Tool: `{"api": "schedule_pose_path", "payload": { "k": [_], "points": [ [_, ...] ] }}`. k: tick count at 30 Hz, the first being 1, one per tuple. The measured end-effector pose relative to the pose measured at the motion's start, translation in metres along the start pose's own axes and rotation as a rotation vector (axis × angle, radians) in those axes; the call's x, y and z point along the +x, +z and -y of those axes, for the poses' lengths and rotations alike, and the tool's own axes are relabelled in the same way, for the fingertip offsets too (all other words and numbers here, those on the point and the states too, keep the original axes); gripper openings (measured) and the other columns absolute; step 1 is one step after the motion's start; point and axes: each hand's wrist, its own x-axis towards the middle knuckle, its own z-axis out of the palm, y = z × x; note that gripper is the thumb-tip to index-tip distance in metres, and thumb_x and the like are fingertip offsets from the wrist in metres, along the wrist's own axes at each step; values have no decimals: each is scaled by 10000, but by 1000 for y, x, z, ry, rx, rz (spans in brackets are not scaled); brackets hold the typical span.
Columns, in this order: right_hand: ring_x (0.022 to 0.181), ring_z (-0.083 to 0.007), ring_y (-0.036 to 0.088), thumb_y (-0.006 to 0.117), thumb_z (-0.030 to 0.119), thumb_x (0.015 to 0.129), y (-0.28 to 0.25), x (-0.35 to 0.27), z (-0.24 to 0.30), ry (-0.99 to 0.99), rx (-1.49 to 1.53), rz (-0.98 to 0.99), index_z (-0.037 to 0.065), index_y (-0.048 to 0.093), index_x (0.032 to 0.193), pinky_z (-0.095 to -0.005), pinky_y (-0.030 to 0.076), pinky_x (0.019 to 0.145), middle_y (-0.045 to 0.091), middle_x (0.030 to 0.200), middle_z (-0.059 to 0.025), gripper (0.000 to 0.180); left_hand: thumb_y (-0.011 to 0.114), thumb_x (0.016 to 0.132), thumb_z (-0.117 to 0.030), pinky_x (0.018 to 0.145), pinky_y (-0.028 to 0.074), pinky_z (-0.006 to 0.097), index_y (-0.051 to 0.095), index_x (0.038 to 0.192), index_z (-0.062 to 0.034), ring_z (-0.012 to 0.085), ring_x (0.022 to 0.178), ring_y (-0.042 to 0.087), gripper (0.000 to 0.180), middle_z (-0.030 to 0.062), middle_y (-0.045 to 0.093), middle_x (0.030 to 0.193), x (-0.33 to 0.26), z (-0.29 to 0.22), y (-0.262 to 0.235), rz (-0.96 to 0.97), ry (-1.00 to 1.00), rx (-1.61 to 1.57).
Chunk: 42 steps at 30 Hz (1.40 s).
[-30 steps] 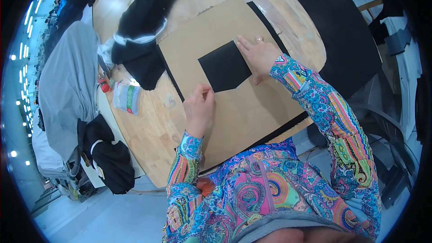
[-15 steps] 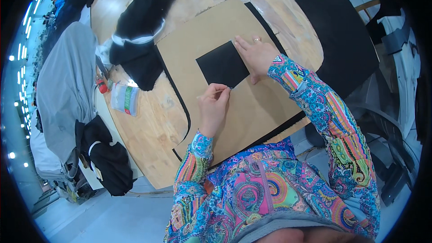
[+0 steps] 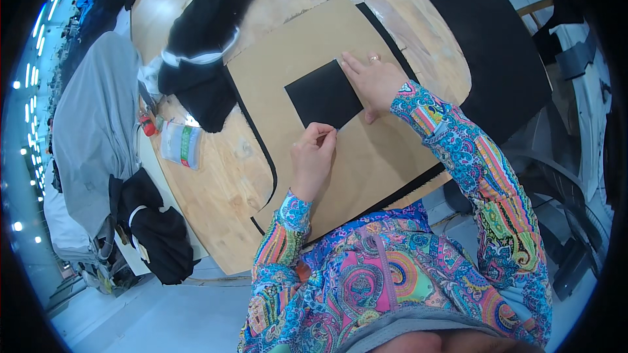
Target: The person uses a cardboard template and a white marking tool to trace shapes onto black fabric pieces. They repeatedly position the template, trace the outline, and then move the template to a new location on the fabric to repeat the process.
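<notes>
A tan card template (image 3: 261, 68) lies on black cloth (image 3: 386, 36), whose edges show along its sides. Within the card is a black square (image 3: 324, 95), which looks like a cut-out with the cloth showing through. My right hand (image 3: 376, 82) rests spread and flat on the card, fingertips by the square's upper right corner. Pinched at the square's lowest corner, my left hand (image 3: 313, 157) holds a slim pale stick, mostly hidden by the fingers. Its tip appears to touch that corner.
On the wooden table (image 3: 216, 202) lie a tied black cloth bundle (image 3: 203, 59), a clear packet (image 3: 181, 144) with a green label and a red-handled tool (image 3: 148, 124). A large black cloth piece (image 3: 490, 52) hangs over the right edge. Grey cloth (image 3: 95, 131) drapes at left.
My left hand has shifted very slightly right and down at the square's lowest corner. The right hand and the card have stayed put.
</notes>
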Motion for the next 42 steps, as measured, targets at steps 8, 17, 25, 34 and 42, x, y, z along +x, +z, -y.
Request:
{"api": "schedule_pose_path", "payload": {
  "k": [8, 17, 25, 34, 42],
  "points": [
    [1259, -417, 367, 870, 352, 511, 0, 0, 0, 1, 0, 4, 26, 229, 1419, -386, 486, 926, 198, 1502, -73, 1157, 600, 841, -96, 583, 499, 275, 615, 846, -8, 157, 635, 655, 89, 98, 674, 719, 2, 6, -21, -81, 52, 153],
    [1260, -417, 366, 870, 347, 513, 0, 1, 0, -3, 7, 4, 26, 228, 1418, -388, 478, 936, 197, 1503, -76, 1155, 613, 838, -101, 561, 488, 255, 611, 860, -1, 126, 600, 631, 103, 92, 672, 710, -1, -5, -43, -95, -64, 179],
    [1257, -407, 367, 871, 341, 514, -2, -1, 0, 6, 6, 12, 25, 235, 1415, -389, 478, 936, 210, 1497, -80, 1146, 623, 851, -79, 590, 470, 210, 617, 868, 0, 65, 658, 588, 80, 34, 655, 763, -1, 13, -35, -70, -95, -113],
    [1251, -403, 378, 869, 329, 510, -1, -1, 0, 5, -2, -15, 23, 244, 1411, -387, 506, 893, 232, 1488, -83, 1138, 626, 845, -50, 614, 495, 231, 631, 892, 14, 101, 683, 620, 80, 63, 641, 779, 18, -8, 24, 59, 102, -114],
    [1228, -420, 396, 880, 345, 488, 5, 3, -1, 7, -1, -22, 28, 255, 1414, -387, 537, 831, 242, 1484, -77, 1161, 626, 850, -30, 645, 507, 220, 639, 912, 26, 78, 715, 618, 84, 48, 659, 798, 27, -9, 40, 39, 215, -22]
  ]
}}
